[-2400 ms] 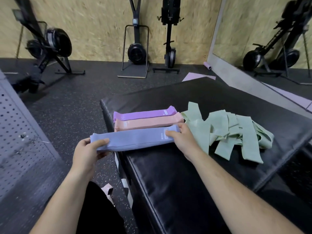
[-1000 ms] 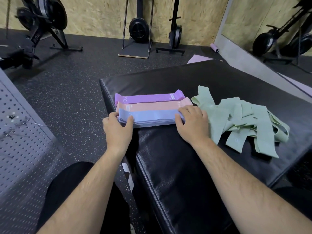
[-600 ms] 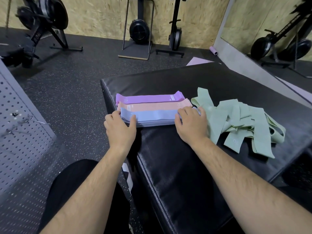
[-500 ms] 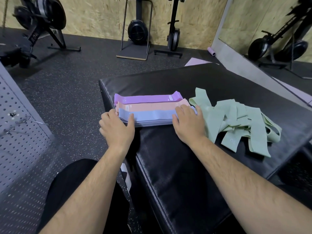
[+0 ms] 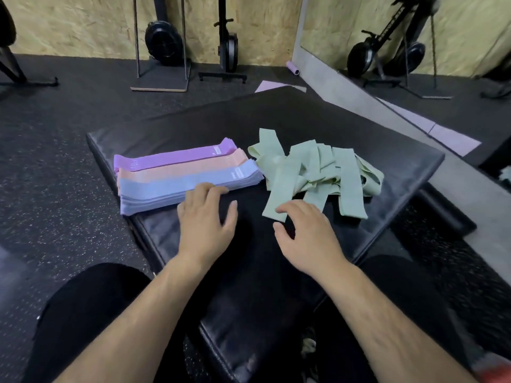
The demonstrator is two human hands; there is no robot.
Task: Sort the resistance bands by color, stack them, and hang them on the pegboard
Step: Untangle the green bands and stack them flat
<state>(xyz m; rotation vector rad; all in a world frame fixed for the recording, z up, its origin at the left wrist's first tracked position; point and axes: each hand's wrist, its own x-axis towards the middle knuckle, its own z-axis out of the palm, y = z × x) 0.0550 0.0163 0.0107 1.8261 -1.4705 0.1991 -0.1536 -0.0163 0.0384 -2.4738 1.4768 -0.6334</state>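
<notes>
So purple (image 5: 171,158), pink (image 5: 182,169), blue (image 5: 177,186) stacks done; green pile (image 5: 312,167) unstacked, hanging left I reckon. I've got L hand (image 5: 206,219) and R hand (image 5: 309,236) relaxed, gripping nothing.

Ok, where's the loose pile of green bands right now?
In the head view, the green bands lie heaped right of centre on the black mat, just right of the blue stack, beyond the right hand.

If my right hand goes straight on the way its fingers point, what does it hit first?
Probably the near end of a loose green band; the right hand looks just short of it.
</notes>
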